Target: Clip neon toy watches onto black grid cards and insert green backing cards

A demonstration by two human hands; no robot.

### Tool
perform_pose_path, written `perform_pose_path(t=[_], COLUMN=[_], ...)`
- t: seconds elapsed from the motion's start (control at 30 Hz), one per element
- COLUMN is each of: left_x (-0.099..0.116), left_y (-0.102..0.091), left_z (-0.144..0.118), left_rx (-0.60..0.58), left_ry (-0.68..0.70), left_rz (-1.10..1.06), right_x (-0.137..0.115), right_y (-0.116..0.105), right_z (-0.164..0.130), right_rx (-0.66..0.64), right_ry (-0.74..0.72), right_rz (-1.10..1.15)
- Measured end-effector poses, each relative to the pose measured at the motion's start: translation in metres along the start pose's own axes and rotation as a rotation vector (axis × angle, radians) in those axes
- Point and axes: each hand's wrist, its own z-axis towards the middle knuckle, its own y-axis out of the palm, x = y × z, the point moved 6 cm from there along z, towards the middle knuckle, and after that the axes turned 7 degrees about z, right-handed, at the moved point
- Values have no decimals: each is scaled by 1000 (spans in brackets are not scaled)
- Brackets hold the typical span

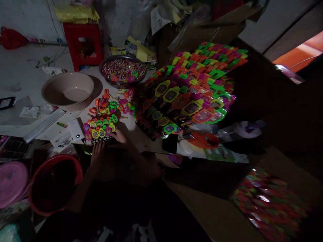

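we have our left hand (97,151) and right hand (120,136) at the black rack (109,139) of toy watches (101,132); behind it stand a beige basin (69,88) and a full bowl (123,84).

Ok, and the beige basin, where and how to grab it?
I'd grip the beige basin by its left rim, coming from the left, thumb inside: it stands upright with a wide open mouth, and the metal bowl and loose toy watches sit close on its right.

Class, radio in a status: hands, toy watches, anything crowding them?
Left hand at near edge of black grid; right hand at its right end. Toy watches in rows on grid. Loose colourful pieces just beyond; white device close on left.
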Motion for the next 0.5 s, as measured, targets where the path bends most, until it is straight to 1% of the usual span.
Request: perform_pose_path(t=[0.1,0.2,0.27,0.37,0.43,0.5], left_x=[0,0,1,2,2,2], left_y=[-1,-2,-4,-7,-7,-6], left_z=[0,1,1,0,-1,-1], left_rx=[2,-7,-6,4,4,3], left_ry=[-7,-13,-13,-7,-4,-4], left_rz=[-13,-4,11,28,34,33], right_x=[-3,0,4,12,16,17], right_y=[0,2,5,5,-6,-32], right_z=[-1,0,1,2,3,7], right_rx=[-5,-5,-8,-44,-11,138], right_ry=[0,-3,-17,-16,-2,-1], right_rz=[-62,-44,6,155,197,110])
